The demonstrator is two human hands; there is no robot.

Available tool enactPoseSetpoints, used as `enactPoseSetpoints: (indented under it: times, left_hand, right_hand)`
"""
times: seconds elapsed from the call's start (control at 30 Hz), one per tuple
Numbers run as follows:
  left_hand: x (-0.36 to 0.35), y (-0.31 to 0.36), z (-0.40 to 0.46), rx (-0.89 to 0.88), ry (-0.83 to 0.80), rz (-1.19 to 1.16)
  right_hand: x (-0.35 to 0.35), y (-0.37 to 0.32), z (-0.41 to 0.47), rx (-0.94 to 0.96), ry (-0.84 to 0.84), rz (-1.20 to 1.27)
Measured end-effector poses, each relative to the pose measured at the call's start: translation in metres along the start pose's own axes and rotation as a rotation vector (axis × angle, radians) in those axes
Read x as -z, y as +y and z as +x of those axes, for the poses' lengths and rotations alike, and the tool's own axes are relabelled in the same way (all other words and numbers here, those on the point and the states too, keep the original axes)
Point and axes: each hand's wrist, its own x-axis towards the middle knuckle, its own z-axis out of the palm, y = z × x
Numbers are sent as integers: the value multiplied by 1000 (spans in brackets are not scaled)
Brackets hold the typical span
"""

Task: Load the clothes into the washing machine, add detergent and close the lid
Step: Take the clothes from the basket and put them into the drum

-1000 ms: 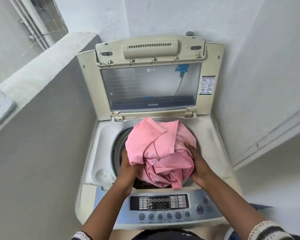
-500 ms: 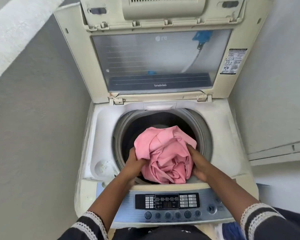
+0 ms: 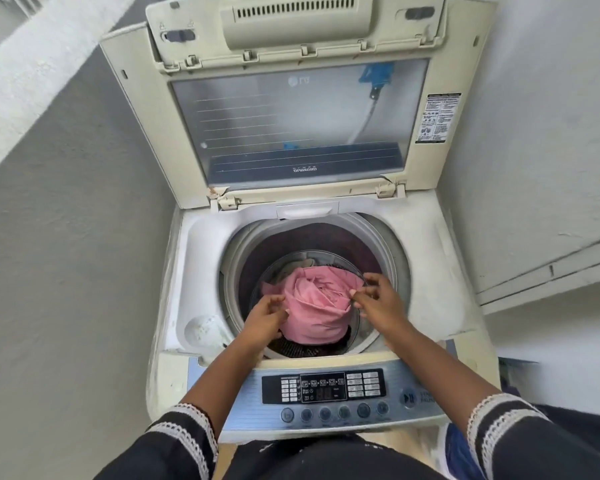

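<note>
Fingers of both hands hang loosely curled over the drum, gripping nothing: the left hand point(image 3: 264, 318) sits just beside the pink garment point(image 3: 314, 303), the right hand point(image 3: 378, 301) at its other edge. That bundle lies inside the washing machine point(image 3: 440, 258) on darker laundry, with the lid point(image 3: 302, 112) standing upright behind and the control panel point(image 3: 326, 393) nearest the person.

Lid point(image 3: 302, 36) top cropped, panel labels point(image 3: 326, 388) illegible
</note>
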Motion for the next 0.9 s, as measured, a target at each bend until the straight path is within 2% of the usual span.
enactPoseSetpoints:
  times: [0.1,0.2,0.33,0.57,0.7,0.9]
  left_hand:
    - [2,5,-8,-168,88,83]
    - [2,16,-20,-407,189,269]
    - [-32,37,-61,-590,202,255]
    - [-132,44,-138,-783,6,219]
    - [-188,37,-173,-778,-172,215]
    - [-263,-20,-204,-659,-358,332]
  right_hand:
    - [7,-6,-14,274,74,-92]
    - [14,-17,-33,567,39,-198]
    - [37,-14,-62,726,51,-187]
    - [115,31,-121,733,176,-130]
    - [165,78,-153,686,279,-126]
    - [230,201,-207,485,357,-166]
